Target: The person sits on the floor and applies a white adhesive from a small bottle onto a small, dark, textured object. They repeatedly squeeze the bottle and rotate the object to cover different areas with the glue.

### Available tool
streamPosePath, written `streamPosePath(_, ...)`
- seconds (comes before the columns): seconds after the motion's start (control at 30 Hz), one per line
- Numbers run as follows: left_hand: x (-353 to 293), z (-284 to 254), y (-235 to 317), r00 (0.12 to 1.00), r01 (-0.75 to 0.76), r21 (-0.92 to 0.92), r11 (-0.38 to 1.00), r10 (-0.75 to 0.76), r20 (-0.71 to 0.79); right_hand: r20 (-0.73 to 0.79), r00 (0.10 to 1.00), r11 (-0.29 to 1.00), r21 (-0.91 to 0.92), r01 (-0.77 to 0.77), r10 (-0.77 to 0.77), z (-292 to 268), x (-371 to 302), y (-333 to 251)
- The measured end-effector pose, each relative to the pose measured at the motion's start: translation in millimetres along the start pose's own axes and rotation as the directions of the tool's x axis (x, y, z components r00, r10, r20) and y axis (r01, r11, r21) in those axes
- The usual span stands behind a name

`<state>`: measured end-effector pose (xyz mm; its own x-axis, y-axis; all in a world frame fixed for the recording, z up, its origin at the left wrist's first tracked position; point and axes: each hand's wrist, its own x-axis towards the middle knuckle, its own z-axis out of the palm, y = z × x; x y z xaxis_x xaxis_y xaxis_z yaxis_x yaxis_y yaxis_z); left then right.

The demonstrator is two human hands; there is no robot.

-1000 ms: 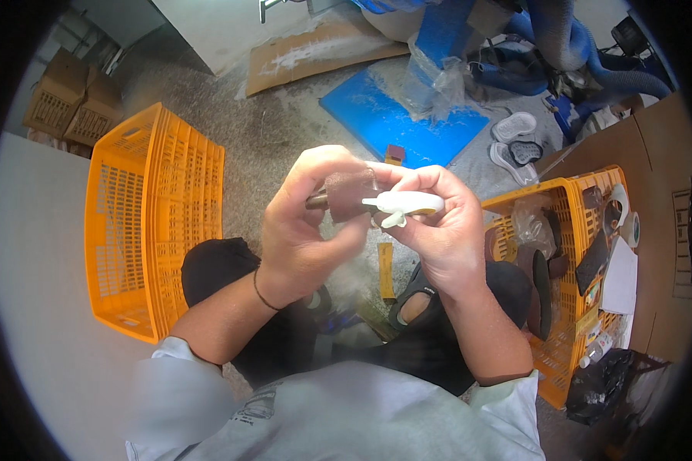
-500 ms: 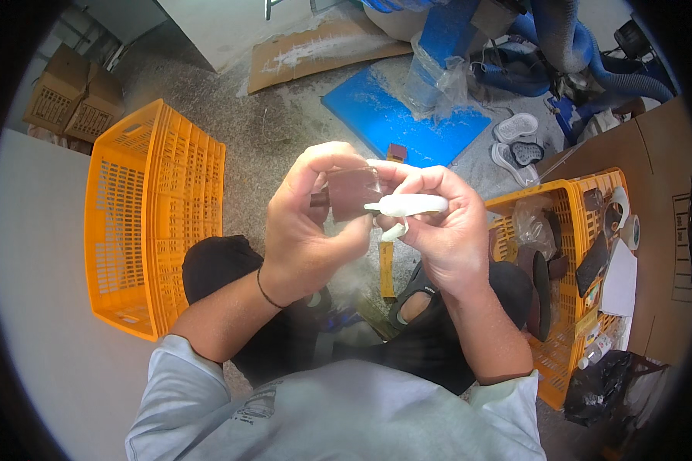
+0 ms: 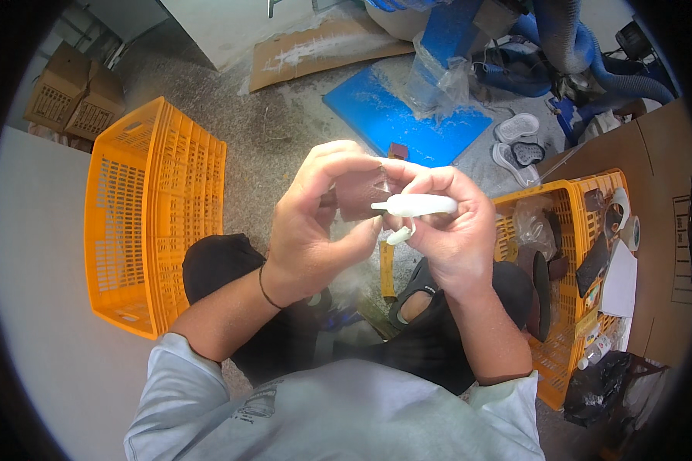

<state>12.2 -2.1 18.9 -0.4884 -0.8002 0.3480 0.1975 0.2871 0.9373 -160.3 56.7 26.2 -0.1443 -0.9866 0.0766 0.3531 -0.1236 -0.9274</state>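
Note:
Both hands are raised in front of me and nearly touch at the fingertips. My left hand curls its fingers and thumb around a bent piece of brown sandpaper. A smooth white curved piece with a narrow tip is pinched in my right hand. That tip points left and lies against or just in front of the sandpaper; I cannot tell which. A small pale curled end hangs below the white piece by my right thumb, and its link to the piece is partly hidden.
Stacked orange crates stand at left. Another orange crate at right holds sandpaper scraps and discs. A dusty blue board lies ahead, near white shoe-shaped pieces. Below my hands stands a yellow strip. Blue hoses run at far right.
The white piece and my right hand have shifted slightly right. My left fingers have also moved a little right, with the sandpaper bent in them.

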Motion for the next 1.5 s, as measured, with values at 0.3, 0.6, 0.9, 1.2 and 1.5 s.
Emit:
streamPosePath(0.3,1.5,0.8,-0.3,1.0,-0.015,0.014,1.0,0.015,-0.002,0.004,0.999,0.999,-0.031,0.038,-0.038,1.0,0.2,-0.8)
streamPosePath(0.6,0.9,2.8,0.5,0.999,0.026,0.036,0.999,-0.025,-0.037,-0.017,0.999,0.995,-0.099,0.027,-0.028,0.0,0.9,-0.1)
streamPosePath(0.9,0.5,3.9,-0.5,0.996,0.063,-0.048,0.997,-0.065,-0.061,-0.008,1.0,0.995,-0.101,0.016,-0.017,-2.0,2.3,6.6)
streamPosePath(1.2,9.3,-17.7,12.2,0.998,-0.036,0.213,0.976,0.046,-0.04,-0.041,0.987,0.908,-0.398,0.128,-0.158,-13.9,-3.2,-29.3)
streamPosePath(1.5,9.5,-17.0,-0.2,0.965,-0.246,0.374,0.894,0.262,0.008,0.337,0.792,0.353,-0.757,0.55,-0.509,-11.8,-11.8,-26.5)
